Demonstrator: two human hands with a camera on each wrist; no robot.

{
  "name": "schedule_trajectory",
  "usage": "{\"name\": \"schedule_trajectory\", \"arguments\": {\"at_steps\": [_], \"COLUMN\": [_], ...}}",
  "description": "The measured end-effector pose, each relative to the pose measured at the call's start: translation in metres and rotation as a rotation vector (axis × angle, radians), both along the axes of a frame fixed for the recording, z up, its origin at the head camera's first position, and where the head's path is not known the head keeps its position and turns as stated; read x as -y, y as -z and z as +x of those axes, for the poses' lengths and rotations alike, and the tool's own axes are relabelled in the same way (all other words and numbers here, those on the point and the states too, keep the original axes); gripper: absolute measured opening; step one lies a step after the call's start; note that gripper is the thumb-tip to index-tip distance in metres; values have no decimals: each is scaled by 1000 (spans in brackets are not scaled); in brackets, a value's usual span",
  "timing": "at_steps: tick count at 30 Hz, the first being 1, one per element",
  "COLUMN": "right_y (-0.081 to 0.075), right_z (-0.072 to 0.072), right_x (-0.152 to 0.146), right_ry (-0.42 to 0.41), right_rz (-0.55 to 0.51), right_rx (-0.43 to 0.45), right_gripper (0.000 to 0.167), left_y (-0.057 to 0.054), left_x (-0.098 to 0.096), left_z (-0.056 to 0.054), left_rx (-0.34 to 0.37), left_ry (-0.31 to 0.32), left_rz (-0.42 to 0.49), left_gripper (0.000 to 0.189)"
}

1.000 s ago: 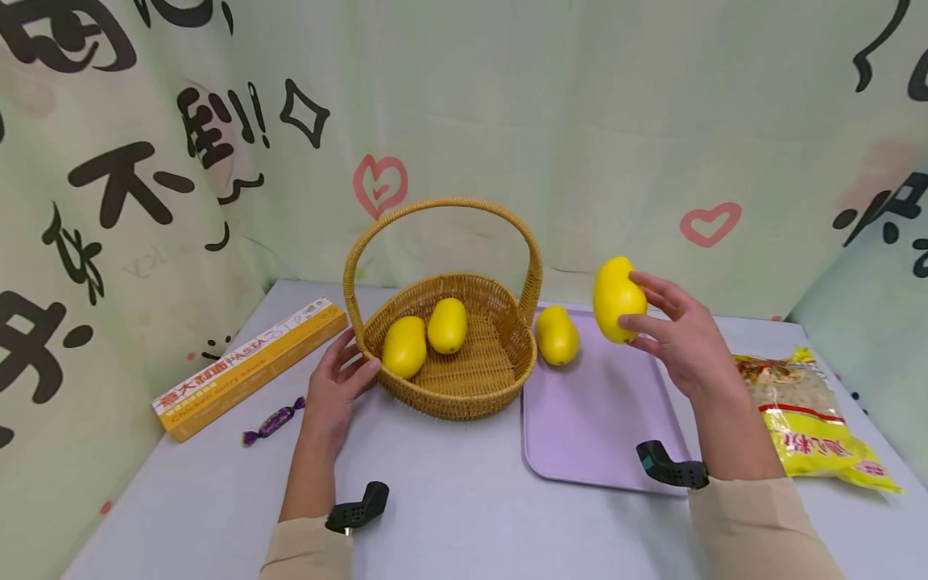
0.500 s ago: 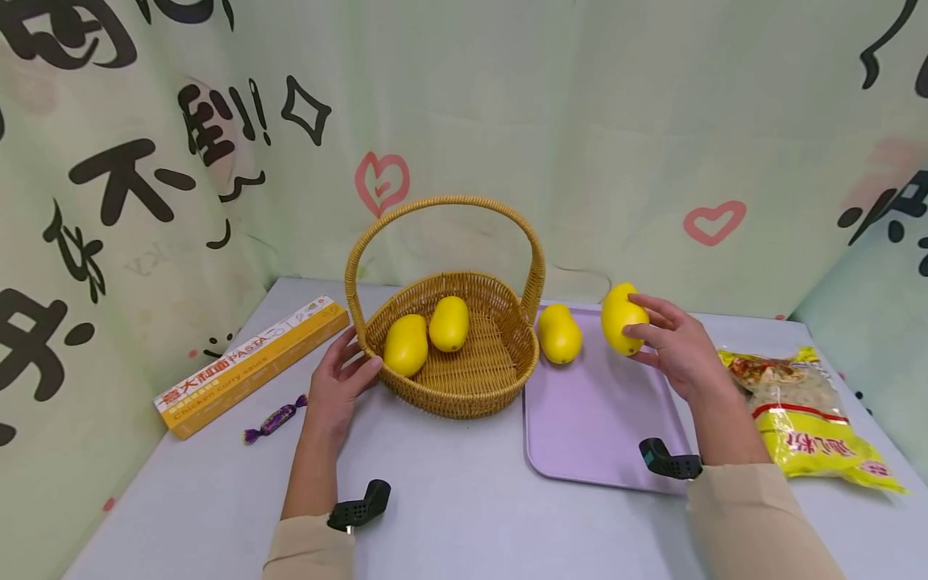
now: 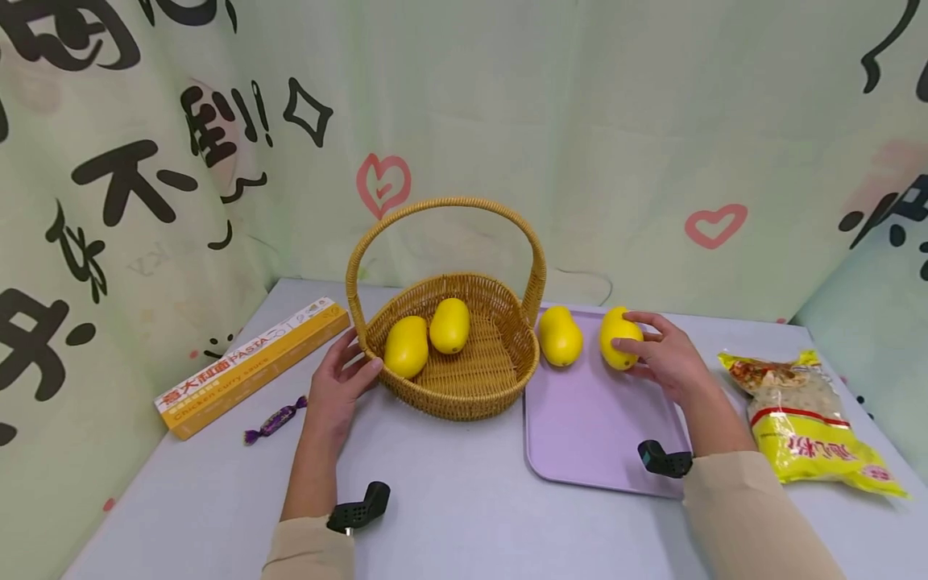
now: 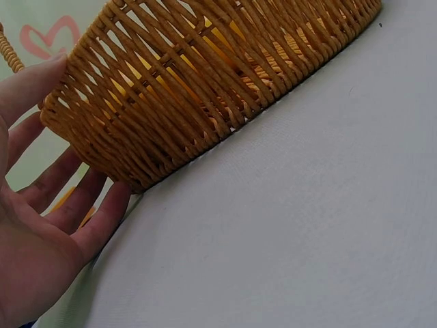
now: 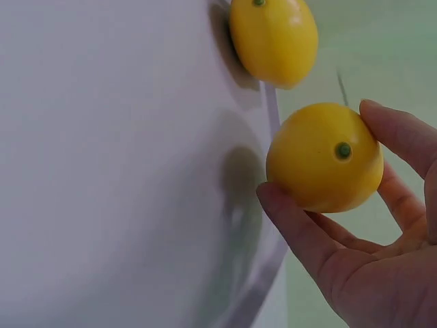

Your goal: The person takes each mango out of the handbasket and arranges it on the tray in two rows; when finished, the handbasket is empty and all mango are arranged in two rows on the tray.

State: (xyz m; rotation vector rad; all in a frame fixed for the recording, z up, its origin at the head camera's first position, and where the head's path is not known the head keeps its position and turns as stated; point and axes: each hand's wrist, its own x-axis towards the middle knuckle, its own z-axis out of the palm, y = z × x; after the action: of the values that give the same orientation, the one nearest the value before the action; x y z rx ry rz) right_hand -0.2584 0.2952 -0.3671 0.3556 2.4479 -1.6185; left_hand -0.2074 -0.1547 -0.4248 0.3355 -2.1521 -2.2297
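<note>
My right hand (image 3: 670,354) pinches a yellow mango (image 3: 619,337) between thumb and fingers over the back right of a lilac tray (image 3: 602,435). In the right wrist view the green stem end of this mango (image 5: 321,160) shows, and its shadow lies apart from it on the tray. Another mango (image 3: 560,336) rests at the tray's back left. My left hand (image 3: 341,383) holds the left side of a wicker basket (image 3: 457,403), thumb near the rim and fingers against the outer wall. Inside the basket lie two mangoes, the nearer mango (image 3: 406,346) and the farther mango (image 3: 449,325).
A pasta box (image 3: 250,370) lies at the left, with a purple wrapped candy (image 3: 275,420) in front of it. At the right lies a yellow food packet (image 3: 812,427). A printed curtain (image 3: 616,121) hangs behind the table, and the basket's tall arched handle (image 3: 445,201) stands upright.
My right hand has lowered the mango toward the tray, beside the other one, tilting it a little on the way. My left hand and the basket have stayed in place.
</note>
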Motion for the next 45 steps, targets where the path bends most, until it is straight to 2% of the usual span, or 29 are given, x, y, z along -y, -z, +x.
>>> {"name": "schedule_trajectory", "arguments": {"at_steps": [9, 15, 19, 28, 38, 45], "right_y": [6, 0, -2, 3, 2, 2], "right_z": [-6, -4, -5, -6, -5, -6], "right_x": [1, -3, -7, -12, -19, -9], "right_ry": [4, 7, 31, -139, -62, -38], "right_rz": [54, 203, 238, 142, 204, 323], "right_rx": [41, 13, 15, 75, 82, 15], "right_gripper": [77, 76, 75, 85, 85, 78], "left_y": [2, 2, 0, 1, 1, 1], "left_x": [0, 0, 1, 1, 0, 1], "left_z": [1, 0, -1, 1, -2, -2], "left_rx": [-6, -11, -15, -21, -25, -16], "left_ry": [1, -4, -5, -11, 3, -7], "left_rz": [15, 4, 7, 15, 17, 27], "left_gripper": [71, 71, 71, 69, 69, 68]}}
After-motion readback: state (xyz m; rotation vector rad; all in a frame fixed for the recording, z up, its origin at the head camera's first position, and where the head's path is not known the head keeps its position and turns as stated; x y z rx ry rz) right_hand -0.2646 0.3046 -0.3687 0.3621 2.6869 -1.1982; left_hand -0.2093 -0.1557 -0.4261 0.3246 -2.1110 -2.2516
